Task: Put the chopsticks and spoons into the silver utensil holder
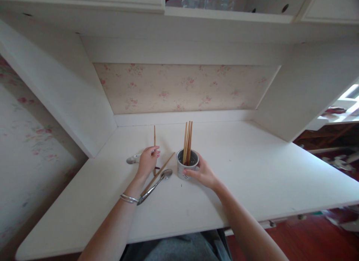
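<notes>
My left hand (pixel 147 160) is closed on a wooden chopstick (pixel 154 139), which it holds upright just above the white desk (pixel 252 171). My right hand (pixel 204 173) wraps the side of a small white perforated cup (pixel 186 170) that holds several upright chopsticks (pixel 187 141). Between the two hands another chopstick (pixel 159 172) lies slanted on the desk beside a metal spoon (pixel 157 185). A white utensil (pixel 131 159) pokes out from behind my left hand. A silver bracelet sits on my left wrist.
White side panels and an overhead shelf (pixel 224 14) enclose the desk, with floral wallpaper (pixel 182 87) at the back. The desk's front edge is near my lap. Red wooden floor (pixel 308 238) and clutter lie to the right.
</notes>
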Demonstrator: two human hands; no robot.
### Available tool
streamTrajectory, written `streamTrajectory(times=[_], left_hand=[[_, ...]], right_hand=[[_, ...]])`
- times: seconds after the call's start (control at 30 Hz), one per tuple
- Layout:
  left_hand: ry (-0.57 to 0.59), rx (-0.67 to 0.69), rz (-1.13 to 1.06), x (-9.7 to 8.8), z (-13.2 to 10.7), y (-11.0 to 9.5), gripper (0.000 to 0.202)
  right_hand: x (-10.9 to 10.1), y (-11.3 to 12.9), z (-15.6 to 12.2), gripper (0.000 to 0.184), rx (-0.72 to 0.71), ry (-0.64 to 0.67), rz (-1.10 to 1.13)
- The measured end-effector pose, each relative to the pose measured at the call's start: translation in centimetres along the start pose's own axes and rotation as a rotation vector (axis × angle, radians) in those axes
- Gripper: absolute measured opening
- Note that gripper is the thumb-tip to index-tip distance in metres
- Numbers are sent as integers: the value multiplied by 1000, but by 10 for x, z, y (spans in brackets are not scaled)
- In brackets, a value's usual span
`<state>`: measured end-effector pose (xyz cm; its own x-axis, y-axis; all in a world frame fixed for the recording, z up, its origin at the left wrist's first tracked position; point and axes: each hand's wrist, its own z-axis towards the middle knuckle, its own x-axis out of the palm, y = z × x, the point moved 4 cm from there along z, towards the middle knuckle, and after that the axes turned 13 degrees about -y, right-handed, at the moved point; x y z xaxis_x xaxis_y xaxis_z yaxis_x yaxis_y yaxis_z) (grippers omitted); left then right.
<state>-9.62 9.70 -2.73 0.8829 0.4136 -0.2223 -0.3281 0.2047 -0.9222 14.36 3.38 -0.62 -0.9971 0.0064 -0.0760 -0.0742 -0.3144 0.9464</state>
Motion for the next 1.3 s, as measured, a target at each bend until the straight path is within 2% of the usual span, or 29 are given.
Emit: streamTrajectory(times=[0.17,0.33,0.43,0.6,0.67,0.73,0.8,0.9,0.97,1.07,1.17,1.3], left_hand=[[-6,-68,-40,-1,-2,-3,34],[-37,-94,-131,-4,-6,-18,38],[-41,-57,-245,-7,-7,-34,44],[18,-51,-499,-4,-13,-75,71],[80,-66,-573,2,-15,-96,63],[130,-80,-633,9,-16,-117,45],[138,-76,-671,14,-14,-136,36],[156,-78,-681,25,-12,-153,27],[206,-101,-688,34,-11,-156,21],[245,-138,-642,46,-13,-146,18],[205,-121,-452,51,-15,-126,25],[210,-11,-186,54,-20,-104,32]], right_hand=[[0,2,-1,71,-3,-1,-16],[0,2,-1,71,0,-4,-16],[-1,2,-1,72,-5,-10,-22],[-1,3,0,72,-22,-8,-36],[-1,3,-1,74,-19,-12,-27],[0,3,-1,74,-14,-15,-22],[-1,3,-1,74,-9,-18,-20],[-1,5,-2,73,-5,-12,-25],[-1,6,-2,74,-9,-11,-27],[0,8,-1,74,-29,-12,-22],[0,9,-1,74,-41,-6,-19],[-1,10,-1,75,-48,-20,-32]])
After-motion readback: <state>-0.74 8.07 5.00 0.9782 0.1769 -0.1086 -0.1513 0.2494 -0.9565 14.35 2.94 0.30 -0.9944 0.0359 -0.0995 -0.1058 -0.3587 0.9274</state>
